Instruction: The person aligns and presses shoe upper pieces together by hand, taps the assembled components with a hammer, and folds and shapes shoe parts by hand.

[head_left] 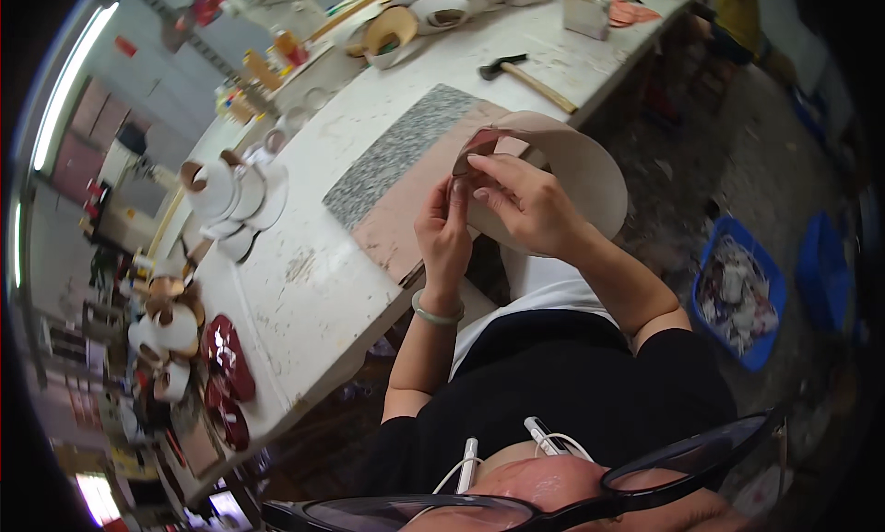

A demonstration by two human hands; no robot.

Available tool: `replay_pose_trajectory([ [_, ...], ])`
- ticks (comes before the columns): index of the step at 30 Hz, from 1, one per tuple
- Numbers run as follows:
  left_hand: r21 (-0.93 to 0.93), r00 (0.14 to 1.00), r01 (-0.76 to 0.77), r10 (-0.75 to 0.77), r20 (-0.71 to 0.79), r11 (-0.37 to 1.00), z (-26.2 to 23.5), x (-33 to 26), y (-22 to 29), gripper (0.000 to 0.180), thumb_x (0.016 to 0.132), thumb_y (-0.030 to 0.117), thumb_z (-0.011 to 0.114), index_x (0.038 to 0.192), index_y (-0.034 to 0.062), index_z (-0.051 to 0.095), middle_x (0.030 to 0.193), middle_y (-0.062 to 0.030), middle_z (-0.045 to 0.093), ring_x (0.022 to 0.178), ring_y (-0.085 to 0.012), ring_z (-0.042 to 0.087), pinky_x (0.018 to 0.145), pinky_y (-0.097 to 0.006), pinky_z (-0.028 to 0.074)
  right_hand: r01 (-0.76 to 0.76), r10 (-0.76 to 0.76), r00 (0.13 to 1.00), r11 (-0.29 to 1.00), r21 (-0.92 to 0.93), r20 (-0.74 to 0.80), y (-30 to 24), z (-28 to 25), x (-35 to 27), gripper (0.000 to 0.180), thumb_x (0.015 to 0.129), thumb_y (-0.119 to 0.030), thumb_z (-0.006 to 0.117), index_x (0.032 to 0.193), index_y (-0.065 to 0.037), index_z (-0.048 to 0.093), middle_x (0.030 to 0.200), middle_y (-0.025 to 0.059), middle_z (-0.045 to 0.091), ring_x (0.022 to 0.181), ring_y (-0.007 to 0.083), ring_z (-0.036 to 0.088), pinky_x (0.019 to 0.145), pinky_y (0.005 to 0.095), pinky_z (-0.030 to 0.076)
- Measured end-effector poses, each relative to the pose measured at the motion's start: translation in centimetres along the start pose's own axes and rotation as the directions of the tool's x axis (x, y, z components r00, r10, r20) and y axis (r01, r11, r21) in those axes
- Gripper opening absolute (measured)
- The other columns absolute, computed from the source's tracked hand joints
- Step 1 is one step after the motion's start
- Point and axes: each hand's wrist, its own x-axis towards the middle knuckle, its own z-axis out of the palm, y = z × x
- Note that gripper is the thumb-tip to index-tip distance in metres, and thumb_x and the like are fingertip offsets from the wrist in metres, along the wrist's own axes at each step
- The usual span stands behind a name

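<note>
Eyeglasses (pixel 645 481): dark frame at the lower edge, nearest the lens.
Counter (pixel 313 283): long white top carrying a speckled slab (pixel 396 154), a hammer (pixel 525 76) and rolls of tape.
Leather piece (pixel 576 177): broad tan curved sheet held just off the counter edge; it looks light, pliable and springy, best taken at its rim.
Right hand (pixel 525 205): grip closed, fingertips pinching the reddish folded edge (pixel 479 145).
Left hand (pixel 444 232): grip closed on the same edge from below.
</note>
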Motion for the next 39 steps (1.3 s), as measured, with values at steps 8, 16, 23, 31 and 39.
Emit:
replay_pose_trajectory([
  [8, -0.159, 0.967, 0.195, -0.162, 0.199, 0.968, 7.5, 1.0, -5.2, 0.024, 0.099, 0.021, 0.052, 0.107, -0.0005, 0.059, 0.098, -0.0029, 0.062, 0.09, -0.0078, 0.055, 0.08, -0.021, 0.045, -0.151, -0.116, 0.956, 0.59, -0.793, -0.268, 1.6, -6.8, -4.7, 0.036, 0.076, -0.029, 0.072, 0.105, -0.008, 0.066, 0.102, 0.0056, 0.065, 0.099, 0.0209, 0.059, 0.079, 0.0345, 0.047],
  [16, 0.175, 0.901, -0.045, -0.035, 0.432, 0.983, 15.8, 1.5, -8.7, 0.016, 0.092, 0.017, 0.062, 0.096, 0.0021, 0.064, 0.085, -0.0047, 0.065, 0.073, -0.0145, 0.062, 0.065, -0.027, 0.049, -0.565, 0.212, 0.812, 0.518, -0.642, -0.543, 0.6, -8.9, -12.1, 0.059, 0.073, -0.032, 0.075, 0.12, 0.001, 0.057, 0.105, 0.0144, 0.065, 0.097, 0.0301, 0.061, 0.083, 0.0385, 0.05],
  [23, 0.37, 0.787, -0.237, -0.046, 0.615, 0.898, 23.2, 2.3, -10.7, 0.022, 0.088, 0.026, 0.064, 0.091, 0.0045, 0.067, 0.077, -0.0139, 0.067, 0.071, -0.0283, 0.066, 0.065, -0.034, 0.051, -0.837, 0.431, 0.523, 0.425, -0.346, -0.735, 5.4, -11.0, -16.3, 0.038, 0.083, -0.017, 0.064, 0.115, 0.003, 0.058, 0.102, 0.0174, 0.065, 0.092, 0.0345, 0.063, 0.077, 0.0389, 0.051],
  [31, 0.405, 0.2, 0.472, -0.543, 0.816, 0.783, 32.4, 3.9, -14.3, 0.023, 0.084, 0.018, 0.065, 0.075, -0.0023, 0.067, 0.069, -0.0051, 0.065, 0.058, -0.0147, 0.06, 0.057, -0.027, 0.048, -0.147, 0.873, -0.04, 0.476, 0.867, -0.486, 6.9, -20.8, -21.6, 0.017, 0.091, -0.008, 0.054, 0.101, 0.0, 0.064, 0.092, 0.0051, 0.067, 0.082, 0.0143, 0.063, 0.076, 0.0262, 0.05],
  [39, 0.453, -0.463, 0.886, -0.242, 0.853, -0.1, 44.7, -2.3, -18.9, 0.032, 0.094, 0.028, 0.054, 0.105, -0.0013, 0.062, 0.1, -0.013, 0.067, 0.092, -0.0239, 0.065, 0.083, -0.037, 0.052, -0.179, 0.908, -0.051, 0.401, 0.898, -0.416, 4.3, -32.6, -28.7, 0.02, 0.086, -0.019, 0.062, 0.092, 0.0, 0.067, 0.091, 0.0074, 0.068, 0.079, 0.0146, 0.065, 0.074, 0.0288, 0.051],
])
